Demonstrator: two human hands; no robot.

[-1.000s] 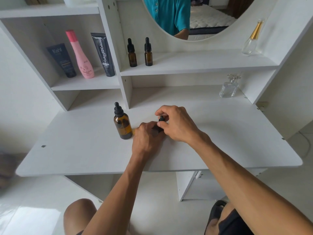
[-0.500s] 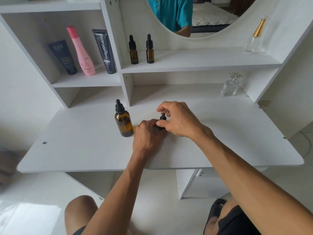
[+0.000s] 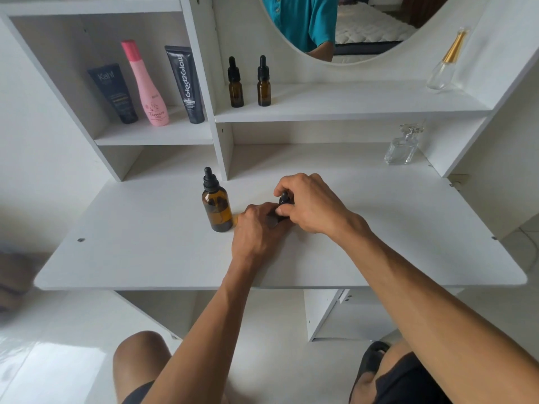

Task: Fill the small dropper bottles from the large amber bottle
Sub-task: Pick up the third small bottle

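- Small amber glass dropper bottle (image 3: 280,212) stands on the white desk top (image 3: 145,252), mostly hidden; left hand (image 3: 256,228) wraps its body, right hand (image 3: 309,205) pinches the black cap.
- Light, smooth, breakable (probably glass); steady the body low, twist at the cap.
- Large amber dropper bottle (image 3: 217,207) stands capped just left.

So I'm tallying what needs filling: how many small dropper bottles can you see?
3. Two small dropper bottles stand side by side on the shelf under the mirror; a third is on the desk, mostly hidden between the left hand and right hand. Others may be out of view.
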